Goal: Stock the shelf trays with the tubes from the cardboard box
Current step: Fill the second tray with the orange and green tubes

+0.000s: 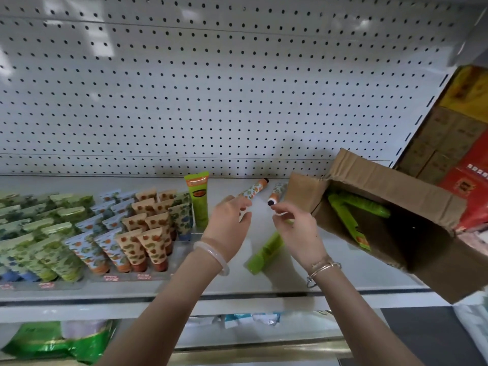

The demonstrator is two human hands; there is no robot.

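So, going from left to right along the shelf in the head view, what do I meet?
Rows of stocked tubes → upright green tube → left hand gripping a patterned tube → right hand pinching a second patterned tube → cardboard box.

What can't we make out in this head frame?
- Head view: tube count in cardboard box; the interior is dark and the frame edge cuts it off.
- Head view: tray price labels; blurred, too small.
- Head view: top end of green tube; right hand covers it.
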